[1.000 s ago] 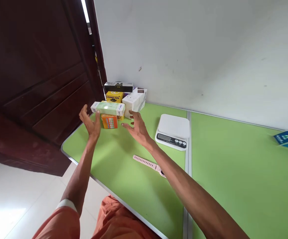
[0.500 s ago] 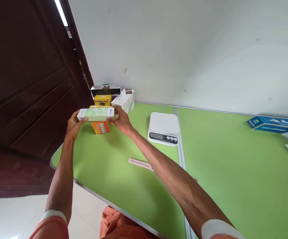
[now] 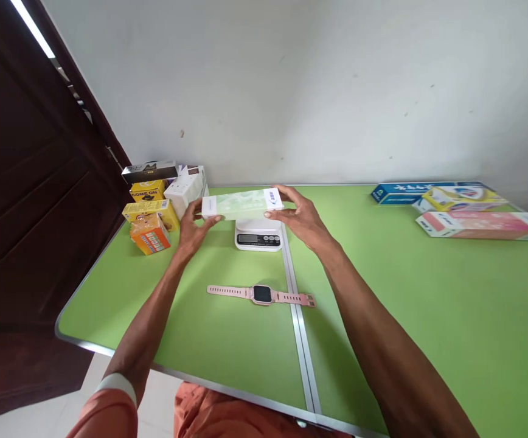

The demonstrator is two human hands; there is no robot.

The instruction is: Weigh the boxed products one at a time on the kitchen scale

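Observation:
A long pale green and white box [image 3: 242,205] is held level between my two hands. My left hand [image 3: 194,231] grips its left end, thumb along the near side. At its right end my right hand [image 3: 304,220] has thumb and fingers closed on it. Behind and below the box is a white kitchen scale [image 3: 258,239], its platform partly hidden. I cannot tell whether the box touches the platform. Nearer to me, a pink-strapped smartwatch [image 3: 261,294] lies stretched out flat on the green table [image 3: 227,347].
At the left stand an orange box [image 3: 151,234], a yellow box [image 3: 163,213], a yellow "COME ON" box [image 3: 148,191], a black box [image 3: 149,172] and a white box [image 3: 186,188]. To the right lie blue [image 3: 401,193], yellow [image 3: 460,199] and pink [image 3: 487,225] boxes. A wall rises behind.
Both hands closed on the green and white box, lifted it from the left-hand pile and carried it right, over to the scale. The view has turned right, showing the boxes there fully.

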